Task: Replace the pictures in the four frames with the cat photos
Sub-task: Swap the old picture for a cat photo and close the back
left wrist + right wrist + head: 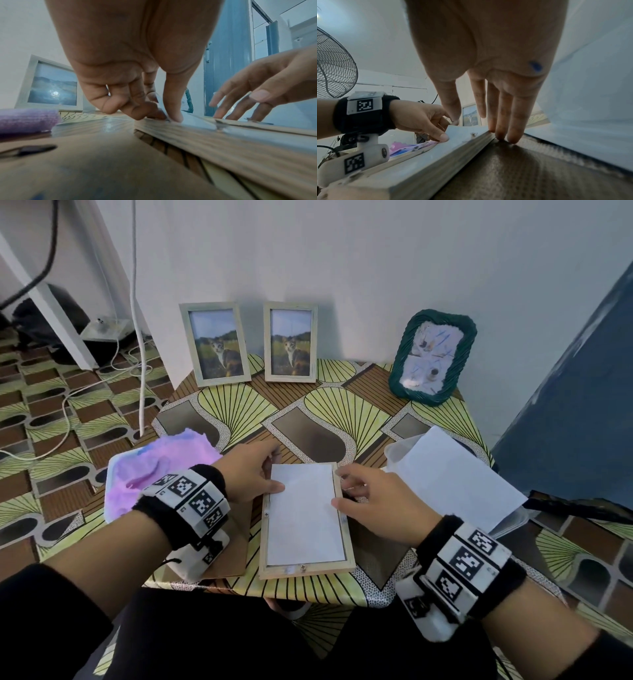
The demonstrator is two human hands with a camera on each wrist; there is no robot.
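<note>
**Crowded flanks, open ground behind the face-down frame**

The face-down frame (306,522) lies at the table's (342,412) near edge. To its left, the brown backing board (236,546) and the purple cloth (161,470) crowd the surface; the left hand (250,470) covers its far-left corner. To its right, the right hand (373,501) and white sheets (455,477) block access. Beyond it, bare tablecloth runs to two cat frames (253,344) and a green frame (432,357) along the wall.
</note>
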